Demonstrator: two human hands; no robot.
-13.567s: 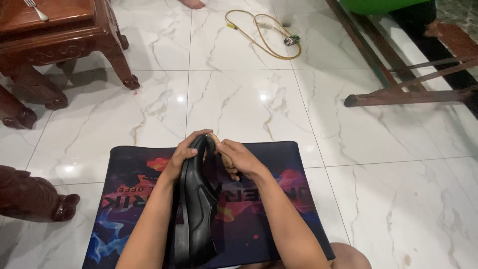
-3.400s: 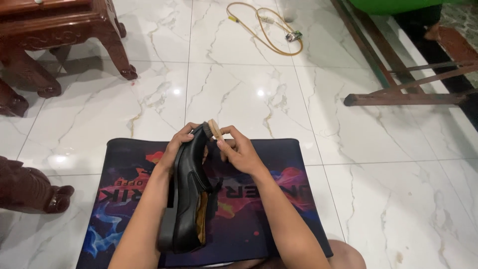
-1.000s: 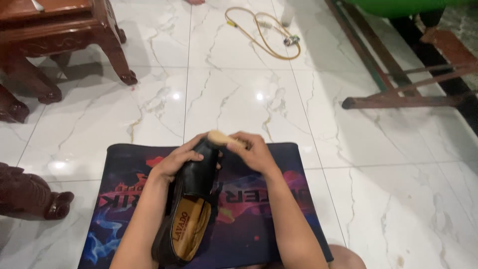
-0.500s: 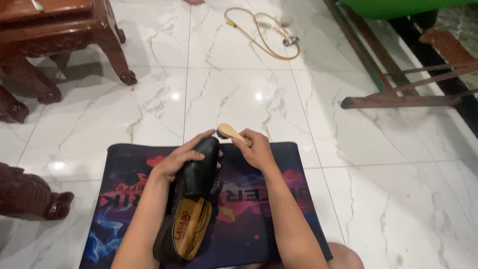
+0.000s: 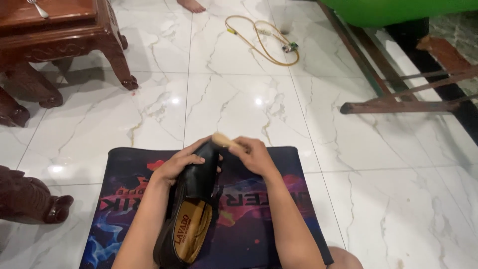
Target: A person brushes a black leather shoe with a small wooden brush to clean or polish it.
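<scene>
My left hand (image 5: pixel 180 163) grips the toe end of a black leather shoe (image 5: pixel 191 204) with a tan insole, held toe away from me over a dark mat (image 5: pixel 124 199) with colourful print. My right hand (image 5: pixel 255 155) holds a small wooden-handled brush (image 5: pixel 222 140) against the shoe's toe. The brush bristles are hidden behind the toe. Both forearms reach forward over the mat.
White marble floor tiles lie all around the mat. A carved wooden table (image 5: pixel 64 35) stands at the upper left, with another carved wooden leg (image 5: pixel 30 201) at the left edge. A yellow cable (image 5: pixel 261 40) lies ahead. A wooden frame (image 5: pixel 398 94) and a person's bare foot (image 5: pixel 190 5) are farther off.
The shoe has turned so its tan insole faces me. My right hand with the brush has shifted over the toe between the frames.
</scene>
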